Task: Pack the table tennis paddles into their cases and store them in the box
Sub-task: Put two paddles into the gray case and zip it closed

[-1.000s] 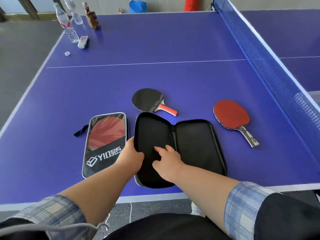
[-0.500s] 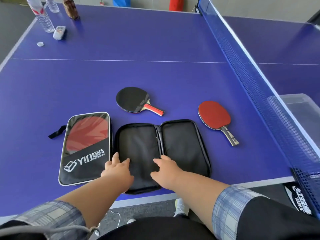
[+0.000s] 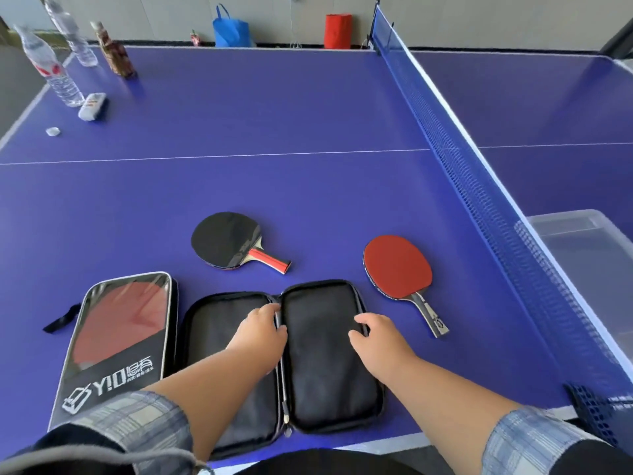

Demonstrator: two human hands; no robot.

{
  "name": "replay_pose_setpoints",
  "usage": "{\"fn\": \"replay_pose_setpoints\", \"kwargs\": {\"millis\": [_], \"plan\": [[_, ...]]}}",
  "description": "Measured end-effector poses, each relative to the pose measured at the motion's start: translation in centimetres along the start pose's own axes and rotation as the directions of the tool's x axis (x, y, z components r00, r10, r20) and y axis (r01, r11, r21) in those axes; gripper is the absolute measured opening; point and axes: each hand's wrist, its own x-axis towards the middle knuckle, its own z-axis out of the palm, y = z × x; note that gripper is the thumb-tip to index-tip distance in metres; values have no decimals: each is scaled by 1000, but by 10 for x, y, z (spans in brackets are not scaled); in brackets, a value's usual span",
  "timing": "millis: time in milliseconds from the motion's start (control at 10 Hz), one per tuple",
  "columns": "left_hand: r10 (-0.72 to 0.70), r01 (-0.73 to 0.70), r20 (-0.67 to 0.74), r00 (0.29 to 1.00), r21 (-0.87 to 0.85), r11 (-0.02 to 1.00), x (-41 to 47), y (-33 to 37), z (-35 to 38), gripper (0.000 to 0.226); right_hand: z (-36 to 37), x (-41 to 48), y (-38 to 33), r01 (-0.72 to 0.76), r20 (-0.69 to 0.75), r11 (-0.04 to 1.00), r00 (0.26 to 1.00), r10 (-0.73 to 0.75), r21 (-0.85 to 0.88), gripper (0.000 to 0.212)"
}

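An open black paddle case lies flat at the near edge of the blue table, with nothing in either half. My left hand lies on its left half, fingers curled at the centre spine. My right hand curls its fingers over the right half's outer rim. A black-faced paddle with a red handle lies just beyond the case. A red-faced paddle lies to its right. At the left, a closed case with a clear window holds a red paddle.
The blue net runs along the right side. Behind it stands a clear plastic box. Water bottles, a brown bottle, a small white pack and a cap sit at the far left corner.
Both hands have moved forward and to the right on the open case: the left from its near left edge to the spine, the right from the middle to the right rim.
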Motion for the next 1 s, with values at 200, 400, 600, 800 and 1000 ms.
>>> {"fn": "replay_pose_setpoints", "kwargs": {"millis": [200,400,600,800,1000], "plan": [[-293,140,-122,948,-668,731,81,33,-27,42,-2,77,-74,244,29,968,969,-246,63,42],[-665,289,-126,736,-830,477,137,8,-35,46,38,159,-131,359,143,921,930,-339,-153,53],[-720,302,-13,693,-903,307,163,-14,-46,46,58,178,-123,426,69,878,904,-421,-217,19],[-645,158,54,762,-982,104,155,-15,-53,20,36,160,-111,444,26,890,893,-449,104,16],[-446,108,31,895,-983,147,110,-6,-27,15,16,78,-55,251,28,930,963,-268,269,22]]}}
